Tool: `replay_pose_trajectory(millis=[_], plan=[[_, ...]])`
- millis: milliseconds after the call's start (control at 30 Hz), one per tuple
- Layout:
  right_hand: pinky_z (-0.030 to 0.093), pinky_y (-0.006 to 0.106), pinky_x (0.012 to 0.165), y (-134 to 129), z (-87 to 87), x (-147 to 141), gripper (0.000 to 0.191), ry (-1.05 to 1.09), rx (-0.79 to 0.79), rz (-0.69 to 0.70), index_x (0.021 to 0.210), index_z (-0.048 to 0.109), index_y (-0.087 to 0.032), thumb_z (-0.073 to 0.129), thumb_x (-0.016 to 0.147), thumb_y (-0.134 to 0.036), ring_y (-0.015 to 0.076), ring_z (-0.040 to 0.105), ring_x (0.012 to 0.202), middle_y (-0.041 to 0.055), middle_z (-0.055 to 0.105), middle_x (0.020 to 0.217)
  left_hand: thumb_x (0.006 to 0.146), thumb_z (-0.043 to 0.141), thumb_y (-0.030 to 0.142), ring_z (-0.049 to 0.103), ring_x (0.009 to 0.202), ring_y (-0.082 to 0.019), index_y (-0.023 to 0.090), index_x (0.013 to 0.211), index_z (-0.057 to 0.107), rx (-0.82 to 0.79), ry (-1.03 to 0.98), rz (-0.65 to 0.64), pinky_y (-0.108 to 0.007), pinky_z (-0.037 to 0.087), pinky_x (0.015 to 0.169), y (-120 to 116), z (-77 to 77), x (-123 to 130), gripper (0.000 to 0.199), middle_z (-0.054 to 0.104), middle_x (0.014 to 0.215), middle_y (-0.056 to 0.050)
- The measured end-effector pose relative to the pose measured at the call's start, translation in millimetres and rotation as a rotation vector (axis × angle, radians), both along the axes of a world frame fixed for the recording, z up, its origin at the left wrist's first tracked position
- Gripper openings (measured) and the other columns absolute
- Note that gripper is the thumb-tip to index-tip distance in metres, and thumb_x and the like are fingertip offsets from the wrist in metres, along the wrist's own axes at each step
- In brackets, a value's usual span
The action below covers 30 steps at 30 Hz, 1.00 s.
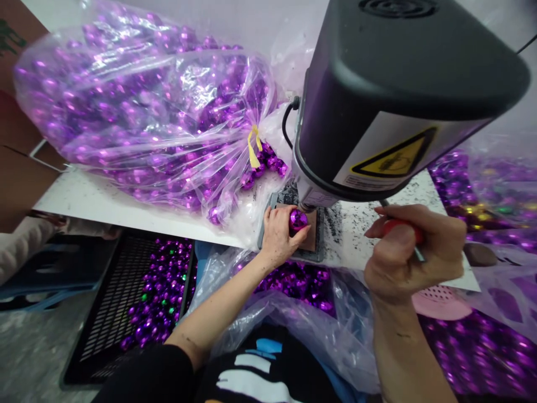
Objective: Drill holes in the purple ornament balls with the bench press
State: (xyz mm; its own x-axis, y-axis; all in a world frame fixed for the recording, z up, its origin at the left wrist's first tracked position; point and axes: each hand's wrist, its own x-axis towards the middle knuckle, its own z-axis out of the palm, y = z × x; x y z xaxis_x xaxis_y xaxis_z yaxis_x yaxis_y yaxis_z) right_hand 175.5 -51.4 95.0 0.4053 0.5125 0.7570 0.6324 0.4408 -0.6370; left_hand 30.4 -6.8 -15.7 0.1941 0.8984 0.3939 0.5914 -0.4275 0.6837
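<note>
My left hand (279,234) grips a shiny purple faceted ball (298,220) under the head of a black bench drill press (369,84). Thumb and fingers close around the ball, over a brown board (308,238) on the machine's grey base. My right hand (415,246) is wrapped around a metal feed lever with a red knob (403,226), right of the machine. The tool tip above the ball is mostly hidden.
A large clear bag of purple balls (155,106), tied with yellow ribbon (254,146), lies left on the white table (159,215). A black crate (98,324) holds purple and a few green balls. An open bag (293,305) sits at my lap. A pink perforated basket (442,302) stands at right.
</note>
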Motion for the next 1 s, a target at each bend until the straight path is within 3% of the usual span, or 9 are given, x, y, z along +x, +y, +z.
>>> replay_pose_trajectory(millis=[200,433,700,900,1000], plan=[[0.041,0.031,0.055,4.6,-2.6,-2.4,0.027,-0.069,0.096,0.032,0.105,0.066,-0.031,0.051,0.084,-0.026,0.0102,0.051,0.053,-0.0029,0.053,0.064,0.085,0.072,0.036,0.057,0.108,-0.028,0.02,0.116,0.056,0.002,0.032,-0.004,-0.051,0.029,0.114,-0.6,1.2,-0.5,0.039,0.065,0.111,-0.009],[0.05,0.028,0.063,11.5,-24.4,6.0,0.024,-0.169,0.198,0.041,0.104,0.062,-0.018,0.054,0.084,-0.028,0.0083,0.057,0.06,-0.0028,0.053,0.068,0.087,0.071,0.038,0.059,0.107,-0.027,0.019,0.116,0.054,0.061,0.092,0.012,-0.047,0.037,0.109,-0.9,0.8,-1.7,0.039,0.066,0.108,-0.009],[0.053,0.033,0.069,12.9,-35.5,3.5,0.021,-0.157,0.199,0.066,0.106,0.059,-0.022,0.048,0.09,-0.03,0.0088,0.054,0.065,-0.0005,0.051,0.073,0.085,0.072,0.037,0.059,0.106,-0.027,0.019,0.115,0.054,0.071,0.086,0.024,-0.046,0.041,0.104,-1.2,0.4,-1.5,0.039,0.065,0.107,-0.009],[0.052,0.033,0.074,18.5,-64.3,5.5,0.026,-0.193,0.193,0.047,0.111,0.059,-0.023,0.049,0.087,-0.022,0.0128,0.059,0.079,0.0012,0.056,0.074,0.086,0.071,0.038,0.06,0.105,-0.026,0.019,0.116,0.052,0.091,0.076,0.029,-0.045,0.042,0.103,-1.5,-0.1,-1.3,0.041,0.065,0.107,-0.009],[0.053,0.035,0.077,16.7,-59.5,5.5,0.026,-0.201,0.224,0.036,0.111,0.059,-0.023,0.047,0.088,-0.023,0.0103,0.057,0.073,0.0,0.055,0.073,0.086,0.071,0.039,0.06,0.106,-0.027,0.019,0.117,0.052,0.086,0.072,0.031,-0.046,0.042,0.104,-2.4,-0.4,-1.3,0.042,0.065,0.108,-0.009]])
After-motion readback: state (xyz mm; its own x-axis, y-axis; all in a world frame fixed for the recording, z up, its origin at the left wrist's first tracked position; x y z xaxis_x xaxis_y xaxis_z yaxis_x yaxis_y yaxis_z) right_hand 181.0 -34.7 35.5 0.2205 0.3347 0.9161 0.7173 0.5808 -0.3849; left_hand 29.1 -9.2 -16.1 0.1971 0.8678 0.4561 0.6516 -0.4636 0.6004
